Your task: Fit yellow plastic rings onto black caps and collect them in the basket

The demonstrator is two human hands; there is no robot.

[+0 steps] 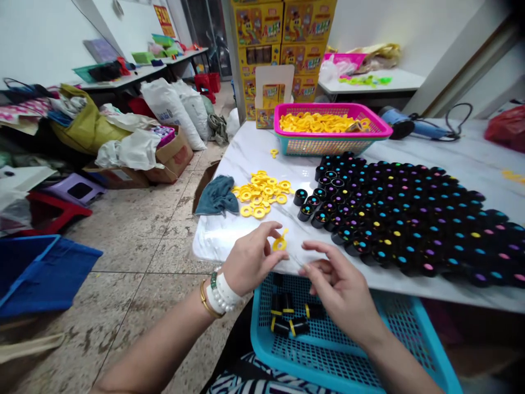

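The left edge cuts off the blue bin (77, 268), the bottom edge the turquoise basket (255, 323); whether the right hand (342, 282) pinches anything is unclear.

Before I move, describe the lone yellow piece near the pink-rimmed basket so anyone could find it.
On the white table, find the pink-rimmed basket of yellow pieces. A small yellow piece lies just off its near-left corner. It lies by itself, apart from that basket and the loose yellow pile.
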